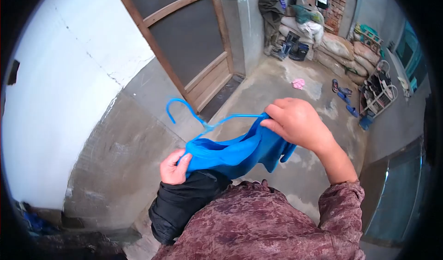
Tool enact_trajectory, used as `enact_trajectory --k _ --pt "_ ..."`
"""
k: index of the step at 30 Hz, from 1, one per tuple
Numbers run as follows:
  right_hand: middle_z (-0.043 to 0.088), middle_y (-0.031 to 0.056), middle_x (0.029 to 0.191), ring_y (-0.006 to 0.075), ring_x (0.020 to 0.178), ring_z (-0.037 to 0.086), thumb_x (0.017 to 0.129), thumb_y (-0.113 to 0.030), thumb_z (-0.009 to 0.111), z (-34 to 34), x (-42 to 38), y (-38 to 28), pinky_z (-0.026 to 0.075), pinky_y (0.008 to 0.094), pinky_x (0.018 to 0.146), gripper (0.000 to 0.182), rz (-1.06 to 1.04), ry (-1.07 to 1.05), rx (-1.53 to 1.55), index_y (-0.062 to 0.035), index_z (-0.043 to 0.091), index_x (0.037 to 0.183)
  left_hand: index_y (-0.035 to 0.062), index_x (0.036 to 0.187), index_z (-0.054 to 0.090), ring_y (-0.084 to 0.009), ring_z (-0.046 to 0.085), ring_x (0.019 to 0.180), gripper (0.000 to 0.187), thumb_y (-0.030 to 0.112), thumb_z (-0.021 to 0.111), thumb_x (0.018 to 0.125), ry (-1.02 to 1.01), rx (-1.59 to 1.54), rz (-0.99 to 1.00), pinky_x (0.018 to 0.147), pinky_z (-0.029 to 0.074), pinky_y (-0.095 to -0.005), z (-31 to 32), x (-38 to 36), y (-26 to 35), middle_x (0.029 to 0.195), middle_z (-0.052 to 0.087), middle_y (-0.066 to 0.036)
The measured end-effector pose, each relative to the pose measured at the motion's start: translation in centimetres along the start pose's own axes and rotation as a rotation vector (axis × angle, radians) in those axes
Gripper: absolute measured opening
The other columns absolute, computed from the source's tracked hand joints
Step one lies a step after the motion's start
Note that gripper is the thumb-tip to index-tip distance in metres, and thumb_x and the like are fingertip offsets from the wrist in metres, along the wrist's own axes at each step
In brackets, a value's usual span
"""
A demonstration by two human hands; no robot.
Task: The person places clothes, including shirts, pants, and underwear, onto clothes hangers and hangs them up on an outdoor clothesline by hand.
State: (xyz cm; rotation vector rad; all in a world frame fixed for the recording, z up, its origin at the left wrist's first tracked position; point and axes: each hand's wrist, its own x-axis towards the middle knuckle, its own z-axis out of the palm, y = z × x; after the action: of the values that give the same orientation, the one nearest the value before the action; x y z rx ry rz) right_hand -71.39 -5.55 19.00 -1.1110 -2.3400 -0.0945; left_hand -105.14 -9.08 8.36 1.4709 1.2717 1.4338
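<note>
A blue garment (230,154) hangs between my two hands, draped over a blue clothes hanger (209,127). The hanger's hook points up and to the left, and its right arm runs to my right hand. My left hand (175,167) is closed on the garment's left end, with the thumb on top. At the other shoulder, my right hand (291,123) pinches the cloth and the hanger's end together. The garment's neckline sags open between them. Most of the hanger's lower part is hidden under the cloth.
A wooden-framed screen door (187,34) stands ahead on the left. Stacked sacks (339,48) and black boots (299,51) line the far wall. A pink cloth (298,83) and blue slippers (352,110) lie on the concrete floor. A shoe rack (380,94) stands at the right.
</note>
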Motion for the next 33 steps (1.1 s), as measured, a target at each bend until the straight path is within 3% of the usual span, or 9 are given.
enact_trajectory --k 4,7,9,12,18,20,25,28,33 --pt "0.054 0.0096 0.069 0.0318 0.072 0.058 0.084 -0.025 0.063 1.5 1.8 -1.1 0.047 0.0445 0.062 0.018 -0.096 0.036 0.029 -0.009 0.057 0.079 -0.0042 0.097 0.067 -0.0129 0.06 0.078 0.014 0.004 0.066 0.085 -0.067 0.123 0.098 0.071 0.047 -0.026 0.1 -0.3 0.2 0.086 0.067 -0.009" --pt "0.058 0.0117 0.076 0.0311 0.073 0.059 0.085 -0.021 0.064 2.2 3.1 -0.6 0.047 0.0401 0.064 0.019 -0.118 0.054 0.037 -0.0064 0.061 0.096 -0.0033 0.098 0.067 -0.0134 0.061 0.079 0.016 0.005 0.067 0.084 -0.014 0.207 0.071 0.072 0.047 -0.0261 0.3 -0.5 1.0 0.086 0.067 -0.009" --pt "0.061 0.0124 0.081 0.0299 0.076 0.061 0.084 -0.024 0.066 2.0 3.7 0.1 0.048 0.038 0.066 0.029 0.048 -0.004 0.483 -0.0069 0.06 0.106 -0.0032 0.098 0.068 -0.0144 0.061 0.077 0.017 0.007 0.068 0.084 0.023 0.167 0.084 0.072 0.047 -0.0267 -0.2 -0.5 0.4 0.085 0.067 -0.01" --pt "0.064 0.0174 0.092 0.0338 0.086 0.063 0.085 -0.031 0.066 0.4 3.2 -0.1 0.049 0.0422 0.073 0.034 0.067 -0.119 0.252 -0.0057 0.059 0.106 -0.0031 0.096 0.068 -0.0148 0.062 0.078 0.017 0.008 0.069 0.084 0.061 0.145 0.058 0.072 0.048 -0.0269 -0.5 -0.9 0.4 0.086 0.068 -0.01" --pt "0.059 0.0111 0.077 0.029 0.069 0.058 0.078 -0.021 0.073 0.9 1.7 2.4 0.047 0.0362 0.064 0.032 -0.026 -0.096 0.336 -0.0041 0.056 0.1 -0.0029 0.095 0.068 -0.0154 0.063 0.082 0.015 0.008 0.068 0.084 0.124 0.175 0.04 0.075 0.048 -0.0266 -0.4 -1.1 1.5 0.089 0.068 -0.01" --pt "0.057 0.0109 0.076 0.0274 0.068 0.057 0.078 -0.016 0.072 -0.3 1.5 2.0 0.047 0.0349 0.064 0.025 0.248 -0.094 0.642 -0.0033 0.057 0.093 -0.003 0.095 0.068 -0.0155 0.063 0.082 0.015 0.007 0.068 0.084 0.146 0.157 0.037 0.075 0.048 -0.0267 -0.8 -1.3 1.4 0.089 0.068 -0.01" --pt "0.061 0.0145 0.085 0.0364 0.08 0.059 0.08 -0.011 0.064 -0.4 1.2 2.6 0.048 0.0411 0.07 0.016 0.047 -0.21 0.331 -0.0015 0.058 0.092 -0.0033 0.095 0.068 -0.0157 0.063 0.081 0.014 0.005 0.067 0.084 0.14 0.105 0.061 0.075 0.048 -0.0272 -0.2 -1.3 0.9 0.088 0.068 -0.01" --pt "0.061 0.0125 0.084 0.0296 0.078 0.06 0.082 -0.007 0.063 0.0 1.5 2.2 0.048 0.0372 0.068 0.014 -0.086 -0.093 0.355 -0.0009 0.06 0.094 -0.0032 0.095 0.068 -0.0153 0.063 0.081 0.014 0.005 0.067 0.084 0.133 0.156 0.041 0.075 0.048 -0.0268 -0.5 -1.4 1.3 0.088 0.068 -0.009" --pt "0.063 0.0128 0.082 0.0329 0.078 0.062 0.085 -0.016 0.063 -0.2 1.4 1.1 0.049 0.0391 0.068 0.017 -0.025 -0.097 0.437 -0.0054 0.063 0.099 -0.0033 0.096 0.068 -0.0153 0.063 0.081 0.015 0.006 0.067 0.084 0.11 0.133 0.083 0.074 0.048 -0.0272 -0.7 -1.5 1.2 0.088 0.068 -0.01"
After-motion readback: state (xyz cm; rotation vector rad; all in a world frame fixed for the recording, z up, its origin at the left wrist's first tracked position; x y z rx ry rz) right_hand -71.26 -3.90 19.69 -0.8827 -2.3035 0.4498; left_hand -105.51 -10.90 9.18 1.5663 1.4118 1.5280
